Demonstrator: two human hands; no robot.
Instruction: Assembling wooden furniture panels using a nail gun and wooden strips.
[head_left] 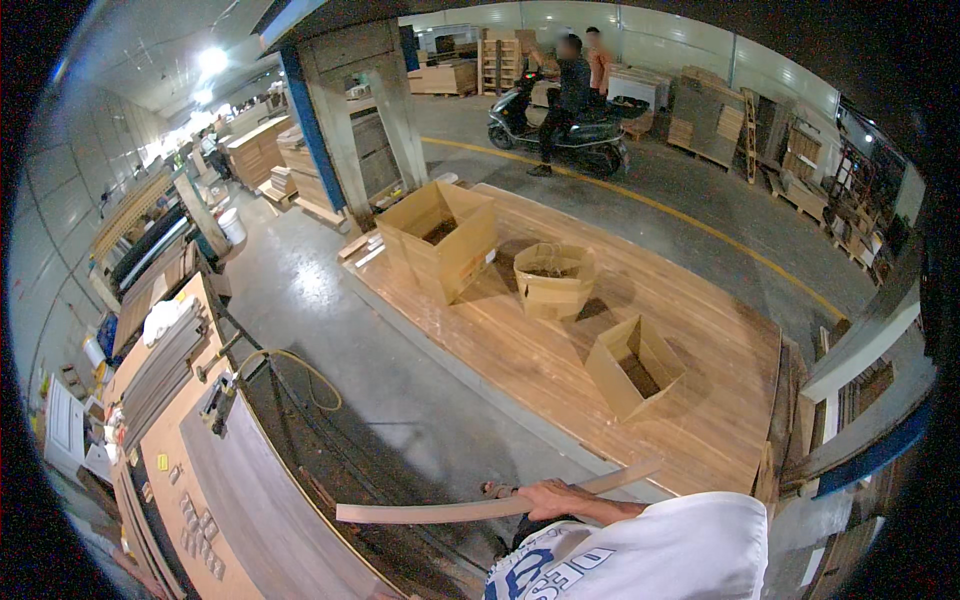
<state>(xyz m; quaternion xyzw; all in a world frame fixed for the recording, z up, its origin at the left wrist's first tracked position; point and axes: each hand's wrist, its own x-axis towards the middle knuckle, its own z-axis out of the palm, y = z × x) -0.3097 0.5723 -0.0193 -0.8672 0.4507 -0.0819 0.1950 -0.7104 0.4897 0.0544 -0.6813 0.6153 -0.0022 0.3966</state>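
My right hand (556, 498) is closed around a long, thin, pale wood strip (430, 513), held across in front of my white shirt (690, 545). The strip's left end hangs out toward the workbench, and its right end reaches over the edge of the wood-topped platform. My left hand does not show. At left, a long grey-brown board (260, 490) lies on the workbench (165, 425). A dark tool (217, 405) rests at the board's far end.
Three open cardboard boxes, the nearest being a box (635, 368), stand on the wood-topped platform (520, 385). A yellow hose (325, 385) loops beside the bench. Beyond, a person sits on a scooter (565, 125), another behind. Part of someone's arm (140, 570) shows at lower left.
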